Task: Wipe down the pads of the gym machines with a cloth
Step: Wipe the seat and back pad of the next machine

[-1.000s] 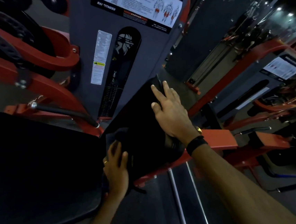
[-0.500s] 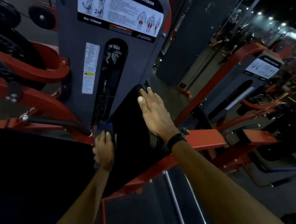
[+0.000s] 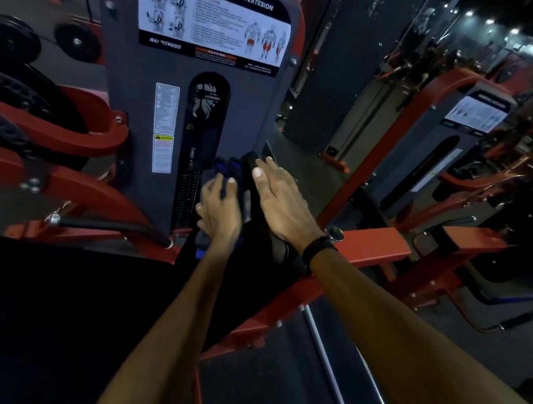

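Note:
A narrow black pad (image 3: 251, 222) of the leg curl / leg extension machine (image 3: 217, 115) stands tilted in front of me. My left hand (image 3: 219, 211) presses a dark blue cloth (image 3: 223, 168) against the pad's upper left part, fingers spread over the cloth. The cloth bunches beyond my fingertips and also shows below my palm. My right hand (image 3: 283, 203), with a watch on its wrist, lies flat along the pad's right side, fingertips near the top edge.
A large black seat pad (image 3: 57, 303) fills the lower left. Red frame arms (image 3: 57, 134) and a black handle bar (image 3: 107, 223) lie to the left. A red bracket (image 3: 373, 247) sits right of the pad. Another red machine (image 3: 475, 116) stands at the right.
My left hand has slid the cloth up the pad from its lower part to near the top. My right hand has stayed on the pad's right side.

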### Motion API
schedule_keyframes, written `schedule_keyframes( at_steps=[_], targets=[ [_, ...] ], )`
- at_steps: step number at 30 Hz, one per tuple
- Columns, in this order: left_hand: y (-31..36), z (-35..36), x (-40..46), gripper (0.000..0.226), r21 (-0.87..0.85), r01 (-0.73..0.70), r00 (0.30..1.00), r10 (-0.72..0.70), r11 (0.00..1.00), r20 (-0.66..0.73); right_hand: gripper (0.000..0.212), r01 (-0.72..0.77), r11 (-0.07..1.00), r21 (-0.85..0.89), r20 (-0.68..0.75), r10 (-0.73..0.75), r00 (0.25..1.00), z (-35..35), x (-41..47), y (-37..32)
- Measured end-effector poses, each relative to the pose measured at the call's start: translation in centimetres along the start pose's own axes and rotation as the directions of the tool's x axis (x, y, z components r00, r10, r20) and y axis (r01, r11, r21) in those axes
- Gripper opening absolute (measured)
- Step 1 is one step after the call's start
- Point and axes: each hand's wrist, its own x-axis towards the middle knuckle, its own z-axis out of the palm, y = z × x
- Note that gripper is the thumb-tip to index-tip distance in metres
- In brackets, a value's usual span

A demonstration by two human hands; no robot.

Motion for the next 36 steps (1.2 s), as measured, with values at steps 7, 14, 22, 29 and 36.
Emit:
schedule_keyframes(
  at_steps=[7,14,22,29,36],
  targets=[
    [-7.6,-2.1,-3.8,0.046,0.094,0.159,0.986,-0.162,0.983,0.031,0.056,-0.016,1.000,-0.009,0.011,0.016,1.000,0.0,0.2,0.2],
    [-2.8,-2.9,-12.1,0.066,0.063,-0.018,0.999,0.016,0.998,0.028,0.059,0.000,1.000,0.007,-0.019,0.000,1.000,0.4,0.0,0.5],
    [-0.4,-0.5,-0.6,0.050,0.147,0.087,0.992,-0.099,0.985,0.077,0.058,-0.031,0.995,0.091,-0.016,0.032,0.999,0.1,-0.1,0.0],
    [-10.4,-3.5,-4.0,0.052,0.161,0.291,0.946,-0.309,0.943,0.099,0.060,-0.021,0.998,0.064,-0.028,0.023,0.999,0.3,0.3,0.5],
    [-7.1,-4.2,-9.6,0.052,0.274,0.186,0.970,-0.220,0.944,0.101,0.060,-0.001,0.999,0.042,-0.036,0.003,0.999,0.6,0.1,0.8]
  ],
)
